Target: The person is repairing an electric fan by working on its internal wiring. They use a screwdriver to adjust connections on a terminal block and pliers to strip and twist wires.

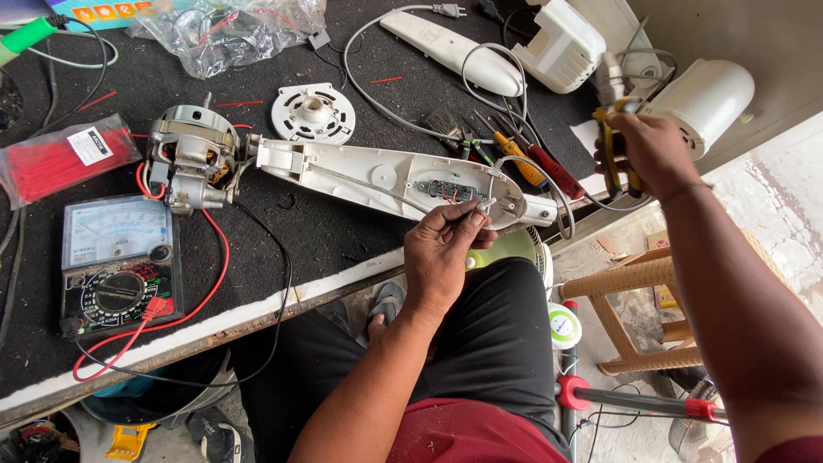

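Note:
My left hand [441, 249] pinches thin wire ends at the near end of a long white plastic housing [377, 176] lying open on the black mat, beside its small switch board [446, 189]. An electric motor [190, 159] is attached at the housing's left end. My right hand [651, 154] is raised at the right, gripping yellow-handled pliers [610, 146] together with a grey cable.
An analogue multimeter [116, 261] with red and black leads sits at the left. A bag of red cable ties [64, 154], a round white cap [313, 111], screwdrivers [536, 163], white fan parts [561, 43] and a plastic bag [227, 30] lie about. A cane stool [639, 279] stands at the right.

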